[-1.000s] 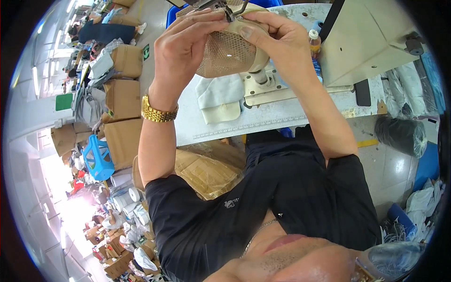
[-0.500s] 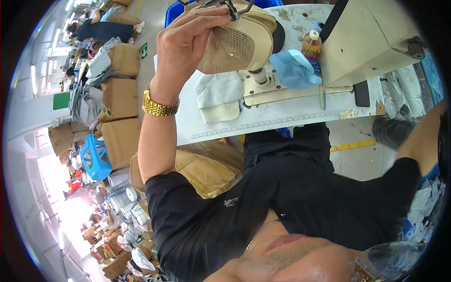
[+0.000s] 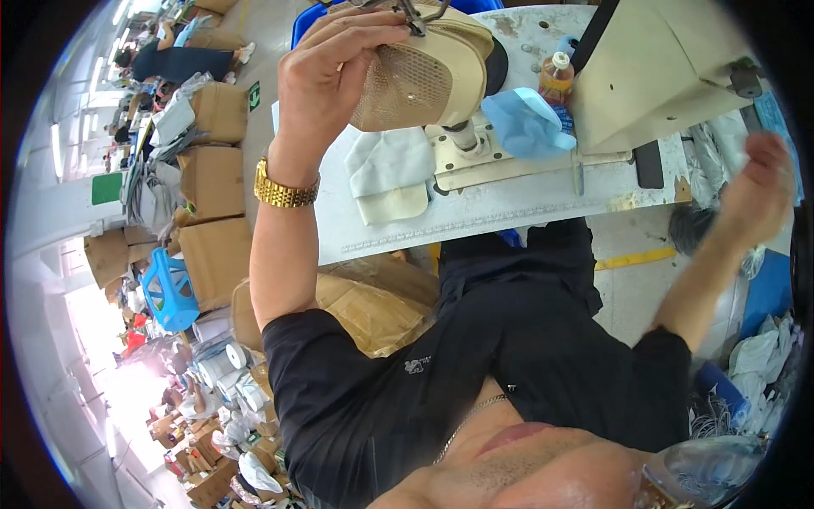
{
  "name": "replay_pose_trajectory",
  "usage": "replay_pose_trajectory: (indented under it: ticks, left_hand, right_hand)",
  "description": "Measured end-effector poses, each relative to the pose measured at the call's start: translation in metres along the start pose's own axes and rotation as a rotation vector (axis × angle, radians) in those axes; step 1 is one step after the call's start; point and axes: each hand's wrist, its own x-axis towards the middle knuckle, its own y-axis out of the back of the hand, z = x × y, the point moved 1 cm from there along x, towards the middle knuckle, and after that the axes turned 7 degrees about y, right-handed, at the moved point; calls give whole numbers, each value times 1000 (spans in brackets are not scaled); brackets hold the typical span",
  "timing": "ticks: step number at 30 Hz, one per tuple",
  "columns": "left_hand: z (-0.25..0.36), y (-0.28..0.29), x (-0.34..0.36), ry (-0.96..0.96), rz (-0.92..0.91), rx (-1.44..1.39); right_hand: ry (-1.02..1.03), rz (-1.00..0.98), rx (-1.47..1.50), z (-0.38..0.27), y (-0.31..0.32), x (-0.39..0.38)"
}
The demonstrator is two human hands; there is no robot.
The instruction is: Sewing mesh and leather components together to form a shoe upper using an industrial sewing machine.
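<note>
A beige cap (image 3: 468, 81) with a mesh panel sits up on the post of a sewing machine (image 3: 657, 76), its lower end reaching the metal plate (image 3: 509, 168). My left hand (image 3: 335, 72) has its fingers closed on the mesh side, close beneath a dark metal machine part (image 3: 415, 19). Off to the right, away from the table, my right hand (image 3: 761, 182) is raised near plastic-wrapped grey goods. Motion blur smears its fingers, and nothing held can be made out there. A light blue cap-shaped piece (image 3: 527, 125) lies right of the post.
Folded pale fabric (image 3: 390, 174) lies on the white table (image 3: 339, 233), left of the post. A drink bottle (image 3: 556, 78) and a dark phone-like slab (image 3: 649, 165) are by the machine. Cardboard boxes (image 3: 216, 254) and a blue plastic stool (image 3: 170, 288) stand left.
My right hand has come into sight, with the forearm swinging inward and up at the right. My left hand stays on the cap; the view has shifted slightly.
</note>
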Motion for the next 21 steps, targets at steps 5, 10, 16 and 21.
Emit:
replay_pose_trajectory:
  ticks: [5,10,16,21]
  left_hand:
    - [78,-39,26,353,-340,1320]
    - [67,-60,5,495,34,1056]
    - [67,-75,32,941,243,800]
    - [59,-52,5,781,199,664]
  right_hand:
    - [-773,-266,730,-79,-238,48]
    - [-800,-214,976,-97,-287,47]
    - [-805,-105,986,-110,-304,42]
    - [-775,-113,969,-111,-306,41]
